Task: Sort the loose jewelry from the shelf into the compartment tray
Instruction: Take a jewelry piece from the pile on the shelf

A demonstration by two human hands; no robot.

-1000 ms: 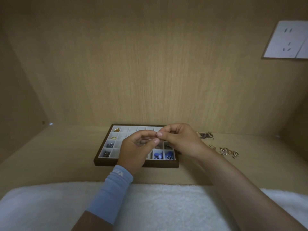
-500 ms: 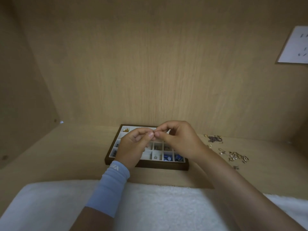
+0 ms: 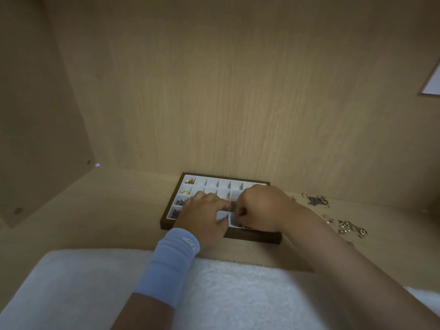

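Note:
The dark-framed compartment tray [image 3: 172, 224] with white cells sits on the wooden shelf. Gold and dark pieces lie in its left cells. Both hands are down over its front right part. My left hand [image 3: 204, 216] rests flat on the tray, fingers stretched toward the right hand, holding nothing that I can see. My right hand [image 3: 262, 208] has its fingertips pinched together inside a front-row cell, on a small jewelry piece too tiny to make out. Loose jewelry lies on the shelf to the right: a dark chain pile [image 3: 317, 201] and gold pieces [image 3: 352, 228].
A white fluffy cloth [image 3: 95, 289] covers the shelf's front edge under my forearms. The wooden back wall stands just behind the tray, and a side wall [image 3: 35, 139] closes the left. A white panel [image 3: 433, 84] hangs on the far right of the back wall.
Both hands dropped from above the tray down onto it. The shared pinch between the two hands has ended, and the right fingertips now dip into a front cell. The view shifted left.

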